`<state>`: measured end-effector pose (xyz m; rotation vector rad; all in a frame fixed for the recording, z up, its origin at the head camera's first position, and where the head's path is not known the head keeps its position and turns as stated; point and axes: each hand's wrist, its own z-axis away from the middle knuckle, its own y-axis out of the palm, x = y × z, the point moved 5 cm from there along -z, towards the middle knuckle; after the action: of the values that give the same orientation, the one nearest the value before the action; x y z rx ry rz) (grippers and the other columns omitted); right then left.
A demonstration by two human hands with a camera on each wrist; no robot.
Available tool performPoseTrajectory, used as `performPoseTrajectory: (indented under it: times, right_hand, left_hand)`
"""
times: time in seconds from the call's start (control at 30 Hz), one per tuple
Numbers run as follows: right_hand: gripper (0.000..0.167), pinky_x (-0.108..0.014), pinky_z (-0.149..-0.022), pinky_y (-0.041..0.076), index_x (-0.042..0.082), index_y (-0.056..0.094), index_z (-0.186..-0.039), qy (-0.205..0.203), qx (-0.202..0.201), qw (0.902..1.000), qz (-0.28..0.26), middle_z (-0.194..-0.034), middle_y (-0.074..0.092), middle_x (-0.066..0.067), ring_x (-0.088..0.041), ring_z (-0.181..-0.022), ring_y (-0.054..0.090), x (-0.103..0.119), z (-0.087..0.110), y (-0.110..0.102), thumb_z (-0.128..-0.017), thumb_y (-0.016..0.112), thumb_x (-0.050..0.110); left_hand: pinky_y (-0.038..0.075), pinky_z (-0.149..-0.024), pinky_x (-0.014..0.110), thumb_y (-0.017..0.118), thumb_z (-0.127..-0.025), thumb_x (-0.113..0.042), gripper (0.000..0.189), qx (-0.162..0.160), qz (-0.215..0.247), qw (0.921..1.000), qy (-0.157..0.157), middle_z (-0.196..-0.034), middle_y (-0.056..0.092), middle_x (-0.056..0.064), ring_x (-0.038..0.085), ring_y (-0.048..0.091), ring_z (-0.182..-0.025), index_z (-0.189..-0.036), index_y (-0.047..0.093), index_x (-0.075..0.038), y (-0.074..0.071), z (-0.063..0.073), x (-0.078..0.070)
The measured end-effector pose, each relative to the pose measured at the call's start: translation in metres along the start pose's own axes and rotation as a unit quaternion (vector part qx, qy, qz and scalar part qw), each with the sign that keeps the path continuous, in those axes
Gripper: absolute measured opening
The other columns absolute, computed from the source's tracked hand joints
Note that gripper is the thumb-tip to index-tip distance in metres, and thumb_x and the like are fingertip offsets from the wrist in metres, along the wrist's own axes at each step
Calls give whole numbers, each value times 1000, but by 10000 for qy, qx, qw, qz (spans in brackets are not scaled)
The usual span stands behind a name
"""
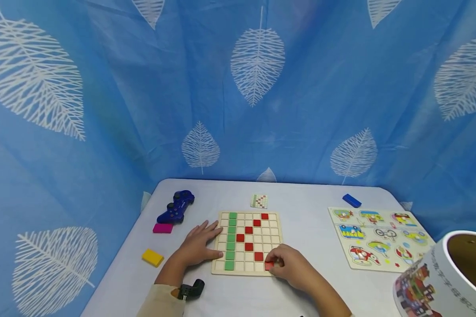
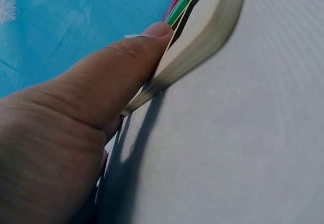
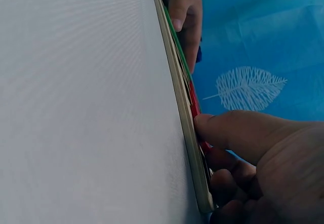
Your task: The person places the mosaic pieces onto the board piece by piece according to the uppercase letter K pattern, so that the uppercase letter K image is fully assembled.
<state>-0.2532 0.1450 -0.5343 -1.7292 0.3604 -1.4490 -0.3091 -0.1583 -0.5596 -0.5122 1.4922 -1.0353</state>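
Note:
A wooden grid board [image 1: 238, 267] lies flat on the table. One column of green tiles [image 1: 230, 246] runs down its left part, and red tiles [image 1: 248, 247] form slanting lines right of it. My left hand [image 1: 197, 245] rests at the board's left edge, fingers spread, thumb [image 2: 129, 57] on the rim. At the bottom right corner my right hand [image 1: 288, 267] pinches a red square tile [image 1: 268, 266] between thumb and curled fingers, low over a cell. From the right wrist view, the thumb [image 3: 228, 127] sits right at the red tile's edge.
A small pattern card [image 1: 259, 201] lies behind the board. Left are a blue game controller [image 1: 176, 207], a magenta block [image 1: 162, 228] and a yellow block [image 1: 152, 258]. Right are a blue block [image 1: 351, 200], a picture puzzle board [image 1: 358, 240] and a large white bucket [image 1: 436, 281].

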Motion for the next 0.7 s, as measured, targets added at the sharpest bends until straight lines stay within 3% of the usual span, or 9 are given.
performPoseTrajectory:
  times: [0.43, 0.7]
  right_hand:
    - [19, -24, -70, 45, 29, 73, -97, -49, 177, 9998, -11, -88, 59, 11, -4, -80, 52, -3, 2, 1, -86, 81, 15]
    - [18, -24, -70, 49, 20, 73, -112, 199, 140, 9959, -874, -93, 64, 7, -8, -82, 57, -16, 6, -5, -94, 77, 22]
  left_hand:
    - [8, -129, 63, 82, -81, -61, 89, -32, 13, 10000, -15, -173, 29, -8, 31, 12, -164, -158, 49, -32, 2, -1, -2]
    - [9, -130, 62, 77, -88, -58, 82, -9, -241, 9997, 5, -173, 28, -8, 31, 11, -164, -159, 46, -31, 2, -2, -1]
